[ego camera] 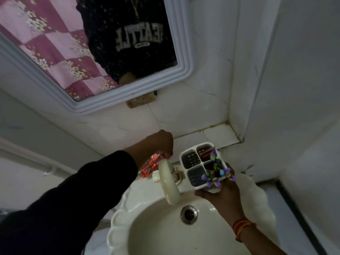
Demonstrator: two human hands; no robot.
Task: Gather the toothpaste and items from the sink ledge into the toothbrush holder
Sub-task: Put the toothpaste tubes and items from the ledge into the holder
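Just under the left grip — toothpaste, closure unclear; right grip around toothbrush holder.

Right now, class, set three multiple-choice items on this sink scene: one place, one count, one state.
1. Where does the toothpaste lie?
A. on the ledge left of the tap
B. in the basin
C. in the holder

2. How many compartments has the toothbrush holder?
A. two
B. four
C. six

3. What is the right hand doing?
A. hanging free
B. turning the tap
C. holding the holder

Key: 1 A, the red pack lies under the left hand; 2 B, a cross divides it; 3 C, its grip cups the holder's base.
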